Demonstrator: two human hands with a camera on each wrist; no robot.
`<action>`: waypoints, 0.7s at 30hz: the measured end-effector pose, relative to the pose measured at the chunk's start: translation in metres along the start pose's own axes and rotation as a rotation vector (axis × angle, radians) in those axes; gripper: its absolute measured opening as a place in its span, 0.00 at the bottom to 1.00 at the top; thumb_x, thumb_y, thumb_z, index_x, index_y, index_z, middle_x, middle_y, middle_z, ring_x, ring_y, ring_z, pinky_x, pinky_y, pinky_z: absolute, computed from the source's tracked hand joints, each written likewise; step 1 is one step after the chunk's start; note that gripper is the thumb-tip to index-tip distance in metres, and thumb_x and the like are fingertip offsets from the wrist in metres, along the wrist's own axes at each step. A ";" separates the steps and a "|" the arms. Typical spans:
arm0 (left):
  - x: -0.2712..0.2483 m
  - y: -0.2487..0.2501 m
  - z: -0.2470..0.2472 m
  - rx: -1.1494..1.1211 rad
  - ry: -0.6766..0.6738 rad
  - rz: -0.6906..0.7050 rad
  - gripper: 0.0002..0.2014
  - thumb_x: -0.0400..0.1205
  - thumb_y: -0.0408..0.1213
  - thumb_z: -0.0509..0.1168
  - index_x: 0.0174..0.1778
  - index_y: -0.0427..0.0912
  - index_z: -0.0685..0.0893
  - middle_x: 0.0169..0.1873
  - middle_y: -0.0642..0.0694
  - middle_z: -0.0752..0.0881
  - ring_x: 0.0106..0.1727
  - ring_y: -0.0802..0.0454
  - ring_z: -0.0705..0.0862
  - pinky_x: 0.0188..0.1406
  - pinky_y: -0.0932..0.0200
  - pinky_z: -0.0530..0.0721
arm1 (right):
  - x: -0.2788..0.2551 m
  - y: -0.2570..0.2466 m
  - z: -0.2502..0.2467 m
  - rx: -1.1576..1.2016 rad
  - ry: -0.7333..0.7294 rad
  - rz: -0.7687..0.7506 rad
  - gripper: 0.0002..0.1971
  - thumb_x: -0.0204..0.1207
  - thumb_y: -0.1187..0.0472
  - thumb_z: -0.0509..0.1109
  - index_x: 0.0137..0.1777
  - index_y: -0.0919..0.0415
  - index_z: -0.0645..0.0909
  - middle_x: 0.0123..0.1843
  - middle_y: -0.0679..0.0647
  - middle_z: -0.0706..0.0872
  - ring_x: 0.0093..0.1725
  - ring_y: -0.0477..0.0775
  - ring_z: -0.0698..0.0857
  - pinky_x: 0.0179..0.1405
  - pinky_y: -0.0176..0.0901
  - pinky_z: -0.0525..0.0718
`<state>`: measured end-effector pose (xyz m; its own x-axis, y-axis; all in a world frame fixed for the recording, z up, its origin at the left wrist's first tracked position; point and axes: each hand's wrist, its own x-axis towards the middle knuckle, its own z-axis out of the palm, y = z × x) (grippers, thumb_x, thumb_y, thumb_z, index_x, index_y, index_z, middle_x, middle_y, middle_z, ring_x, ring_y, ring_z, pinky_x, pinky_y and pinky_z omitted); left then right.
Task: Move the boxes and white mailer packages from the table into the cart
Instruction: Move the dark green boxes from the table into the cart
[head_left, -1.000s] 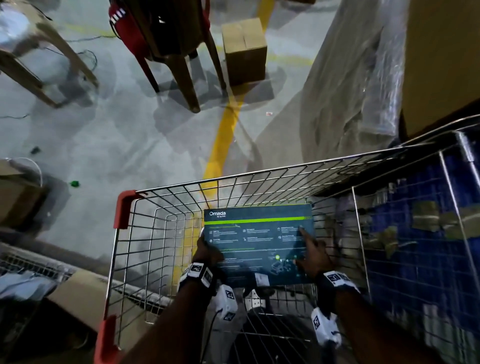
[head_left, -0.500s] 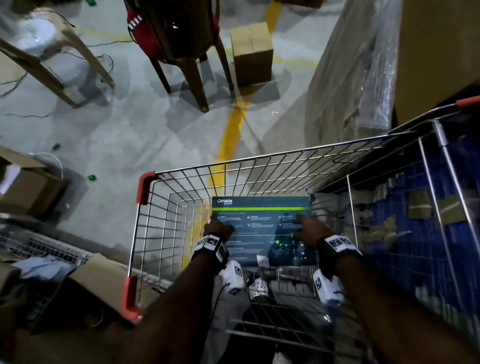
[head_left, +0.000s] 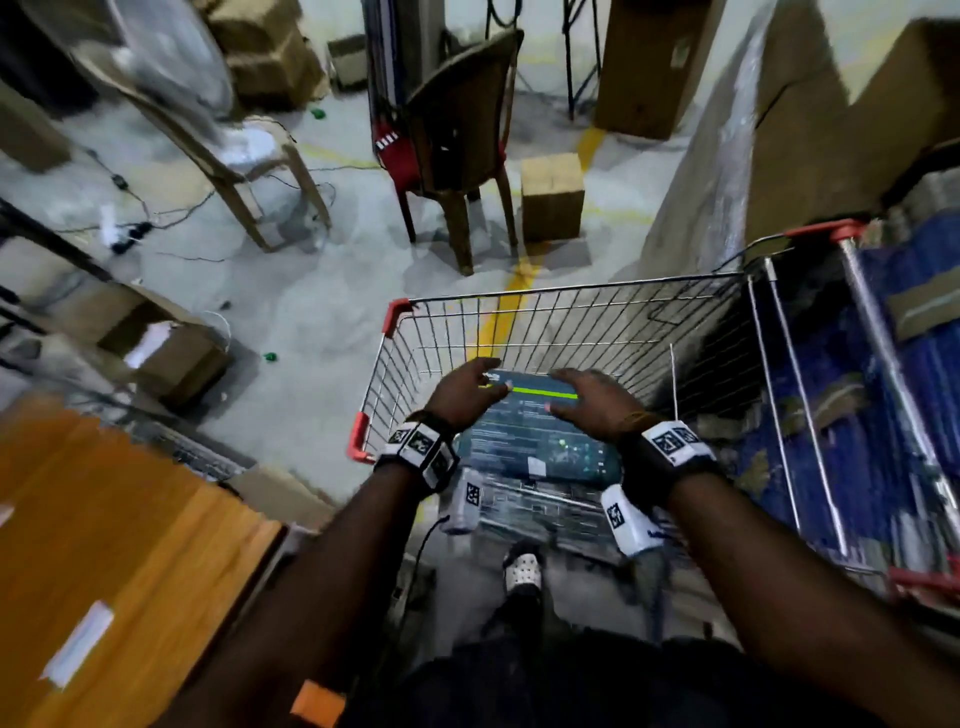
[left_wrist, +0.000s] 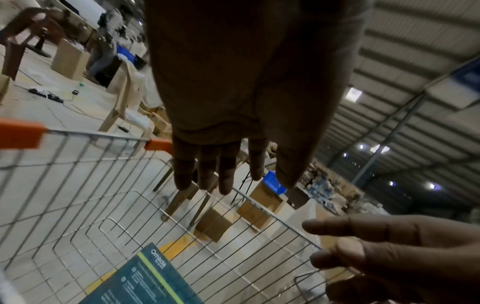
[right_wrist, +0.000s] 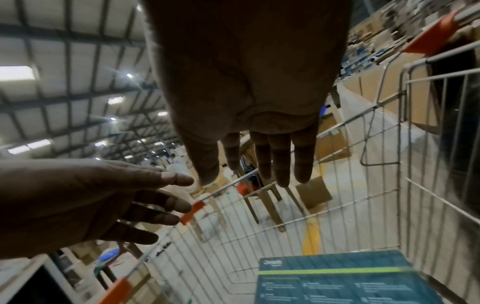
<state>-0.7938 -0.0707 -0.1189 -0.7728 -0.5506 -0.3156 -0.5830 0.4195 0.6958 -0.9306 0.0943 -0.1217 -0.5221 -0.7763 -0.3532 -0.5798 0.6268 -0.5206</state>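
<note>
A flat dark teal box (head_left: 540, 439) with a green stripe lies on the floor of the wire cart (head_left: 571, 291), also seen as the box (left_wrist: 145, 281) and the box (right_wrist: 337, 277) in the wrist views. My left hand (head_left: 470, 392) hovers above the box's left part with straight fingers, holding nothing. My right hand (head_left: 589, 397) hovers above its right part, fingers spread and empty. In the wrist views the left hand (left_wrist: 223, 164) and the right hand (right_wrist: 262, 160) are well above the box, clear of it.
A wooden table top (head_left: 104, 571) with a white label lies at the lower left. A second cart (head_left: 857, 415) holding blue items adjoins on the right. Ahead stand a brown chair (head_left: 457, 156), a small cardboard box (head_left: 551, 197) and wrapped pallets (head_left: 727, 156). Cables cross the floor.
Both hands have let go of the teal box, which now lies in the cart, and have lifted above it. The head view has pulled back and up.
</note>
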 end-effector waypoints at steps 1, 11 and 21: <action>-0.018 0.001 -0.004 -0.016 0.059 0.023 0.23 0.81 0.47 0.70 0.72 0.45 0.79 0.57 0.43 0.87 0.57 0.47 0.85 0.49 0.61 0.77 | -0.014 -0.010 -0.002 0.013 0.033 -0.022 0.29 0.79 0.46 0.70 0.78 0.52 0.70 0.74 0.63 0.76 0.74 0.62 0.74 0.70 0.48 0.72; -0.228 -0.061 -0.037 -0.076 0.377 -0.046 0.12 0.79 0.45 0.70 0.58 0.49 0.88 0.49 0.49 0.90 0.52 0.54 0.86 0.56 0.57 0.81 | -0.129 -0.126 0.055 0.304 0.188 -0.262 0.15 0.72 0.57 0.77 0.60 0.53 0.85 0.51 0.55 0.88 0.49 0.55 0.87 0.55 0.50 0.84; -0.384 -0.136 -0.080 -0.149 0.620 -0.249 0.11 0.81 0.42 0.67 0.58 0.50 0.86 0.40 0.52 0.86 0.41 0.56 0.82 0.36 0.65 0.72 | -0.177 -0.261 0.149 0.207 -0.041 -0.550 0.16 0.73 0.57 0.75 0.61 0.52 0.83 0.50 0.54 0.86 0.46 0.53 0.86 0.52 0.51 0.85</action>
<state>-0.3980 0.0264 -0.0406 -0.3079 -0.9480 -0.0810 -0.6498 0.1474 0.7457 -0.5932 0.0582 -0.0393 -0.1522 -0.9882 -0.0158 -0.6220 0.1082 -0.7755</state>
